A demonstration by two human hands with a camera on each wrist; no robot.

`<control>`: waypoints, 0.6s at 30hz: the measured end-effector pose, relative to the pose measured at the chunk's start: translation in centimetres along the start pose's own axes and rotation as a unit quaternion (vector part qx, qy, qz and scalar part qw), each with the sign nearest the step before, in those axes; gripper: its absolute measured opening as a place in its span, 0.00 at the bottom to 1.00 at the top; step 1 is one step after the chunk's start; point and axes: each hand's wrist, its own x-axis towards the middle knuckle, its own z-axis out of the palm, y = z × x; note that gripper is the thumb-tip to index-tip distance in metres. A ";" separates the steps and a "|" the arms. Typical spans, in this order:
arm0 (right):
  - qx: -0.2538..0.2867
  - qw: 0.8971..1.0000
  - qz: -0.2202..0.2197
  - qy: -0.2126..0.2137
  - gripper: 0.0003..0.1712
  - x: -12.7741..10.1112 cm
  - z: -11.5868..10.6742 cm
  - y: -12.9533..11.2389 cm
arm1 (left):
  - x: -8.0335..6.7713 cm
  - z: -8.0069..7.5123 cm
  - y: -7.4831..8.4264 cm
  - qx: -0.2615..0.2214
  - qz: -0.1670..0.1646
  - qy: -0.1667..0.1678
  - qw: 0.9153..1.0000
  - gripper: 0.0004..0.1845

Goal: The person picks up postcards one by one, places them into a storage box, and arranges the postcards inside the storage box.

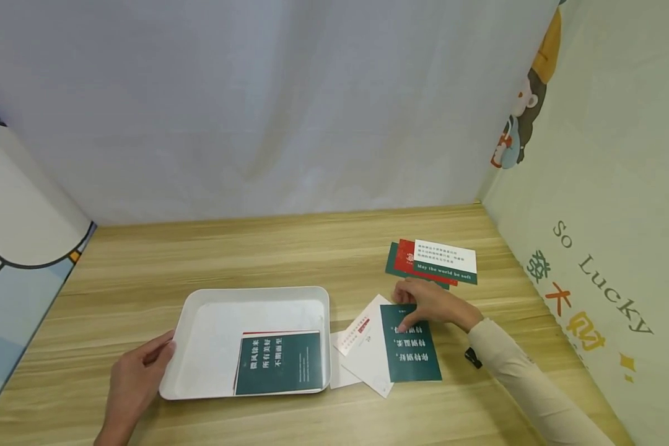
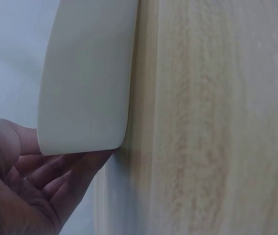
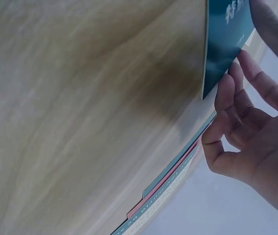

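A white tray (image 1: 212, 347) lies on the table, with a few cards inside, a dark green card (image 1: 281, 365) with white writing on top. My left hand (image 1: 139, 375) grips the tray's left side, thumb at the rim and fingers against the outer wall (image 2: 87, 83). To the right of the tray, my right hand (image 1: 426, 300) pinches another dark green card (image 1: 412, 356) by its far edge. The thumb lies on its face and the fingertips (image 3: 244, 56) are at the edge. White cards (image 1: 362, 353) spread out beside and partly under this card.
Behind my right hand lies a fanned stack of green, red and white cards (image 1: 446, 260). A small black object (image 1: 472, 358) sits by my right sleeve. A grey curtain (image 1: 290, 111) closes off the back, and a printed wall (image 1: 602, 248) stands on the right.
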 end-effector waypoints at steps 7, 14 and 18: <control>0.021 1.000 0.012 -0.011 0.27 0.2 -0.3 0.0 | -0.1 0.0 0.0 -0.004 0.001 0.001 1.000 0.17; 0.032 0.999 0.008 -0.015 0.23 0.1 -0.7 0.1 | -0.2 -0.1 0.0 -0.006 0.003 0.001 1.000 0.18; 0.041 0.999 0.004 -0.008 0.19 -0.1 -1.3 0.1 | -0.2 0.0 0.0 -0.012 0.003 0.004 1.000 0.18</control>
